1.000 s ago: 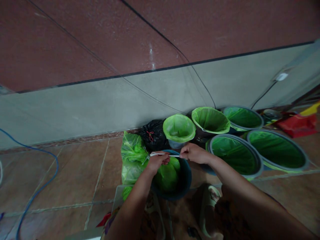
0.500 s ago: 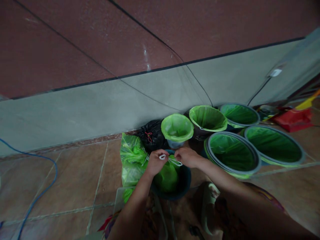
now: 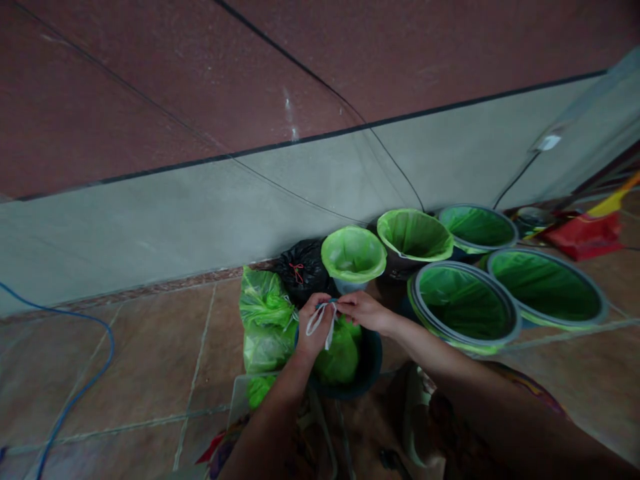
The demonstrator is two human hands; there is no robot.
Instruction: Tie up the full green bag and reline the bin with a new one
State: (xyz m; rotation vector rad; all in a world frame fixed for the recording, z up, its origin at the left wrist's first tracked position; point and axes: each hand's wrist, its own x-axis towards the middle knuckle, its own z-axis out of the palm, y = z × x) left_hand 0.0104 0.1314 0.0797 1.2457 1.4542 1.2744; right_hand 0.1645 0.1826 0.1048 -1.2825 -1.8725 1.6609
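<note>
A green garbage bag (image 3: 339,357) sits bunched inside a dark blue bin (image 3: 371,367) on the floor in front of me. Above it, my left hand (image 3: 311,333) is closed on the bag's white drawstring (image 3: 329,337), which loops down across that hand. Close beside it, the fingers of my right hand (image 3: 361,311) pinch the drawstring too. Just left of the bin stands a tied green bag (image 3: 265,320), with a tied black bag (image 3: 306,267) behind it. The exact crossing of the string between my fingertips is too small to make out.
Several bins lined with green bags stand to the right, such as a small bin (image 3: 354,255) and a wide one (image 3: 467,303). A red dustpan (image 3: 583,235) lies at far right. The wall (image 3: 150,227) runs behind. A blue cable (image 3: 95,380) crosses the tiles at left.
My hands have come closer together, the right one moving left. The drawstring loop now hangs over my left hand instead of stretching out toward the right.
</note>
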